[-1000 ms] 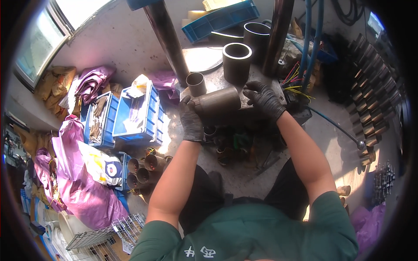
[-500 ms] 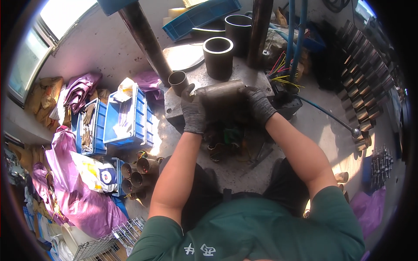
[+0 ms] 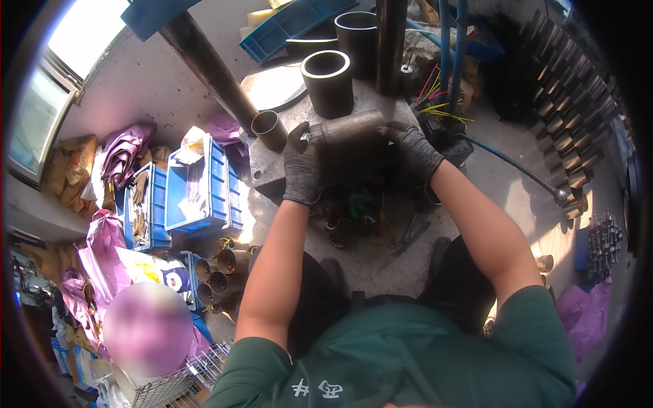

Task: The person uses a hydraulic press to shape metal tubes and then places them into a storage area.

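A grey metal tube lies crosswise between my two gloved hands, at the front of a metal block, its right end slightly higher in the picture. My left hand, in a dark grey knit glove, is closed at the tube's left end, thumb pointing up. At the other end, my right hand, gloved alike, has its fingertips against the tube. Its thumb side is in shadow. Just beyond my left hand a short, thin-walled tube stands upright. Behind the held tube stands a thick dark cylinder with a bright rim.
Steel columns rise from the block. Another dark cylinder stands farther back. Blue crates and stacked tubes are at left. Several rows of tubes line the right, near a rod. Coloured wires hang behind my right hand.
The view has shifted slightly. My right hand has moved a little right, its fingers now nearer the tube's end. A blurred round patch now covers part of the purple sacking at lower left.
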The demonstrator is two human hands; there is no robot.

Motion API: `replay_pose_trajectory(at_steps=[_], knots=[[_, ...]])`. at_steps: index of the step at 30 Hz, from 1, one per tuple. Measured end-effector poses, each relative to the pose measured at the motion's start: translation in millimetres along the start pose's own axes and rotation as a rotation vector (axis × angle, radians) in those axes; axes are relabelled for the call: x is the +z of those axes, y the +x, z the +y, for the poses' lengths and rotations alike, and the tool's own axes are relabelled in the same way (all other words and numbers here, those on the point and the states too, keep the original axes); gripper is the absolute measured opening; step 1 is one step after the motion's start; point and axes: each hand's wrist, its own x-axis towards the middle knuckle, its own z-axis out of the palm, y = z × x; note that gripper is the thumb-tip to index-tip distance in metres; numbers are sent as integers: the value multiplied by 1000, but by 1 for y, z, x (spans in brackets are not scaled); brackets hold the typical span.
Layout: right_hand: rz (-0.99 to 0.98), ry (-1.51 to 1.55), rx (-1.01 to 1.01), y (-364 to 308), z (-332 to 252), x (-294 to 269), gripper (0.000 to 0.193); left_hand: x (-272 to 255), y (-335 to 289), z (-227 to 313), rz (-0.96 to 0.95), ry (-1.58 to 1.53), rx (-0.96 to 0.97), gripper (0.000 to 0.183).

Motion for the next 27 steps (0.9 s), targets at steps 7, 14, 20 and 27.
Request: replay_pose_trajectory(at_steps=[7,14,20,27], knots=[[-29,239,18,-25,-6,13,42,5,-11,12,73,-87,-48,50],[107,378,74,-30,-21,28,41,10,-16,24,1,1,172,55],[79,321,-45,-15,-21,10,44,12,7,17,-92,-94,211,67],[83,459,192,-21,-18,-5,34,17,-7,3,-45,-392,-93,65]])
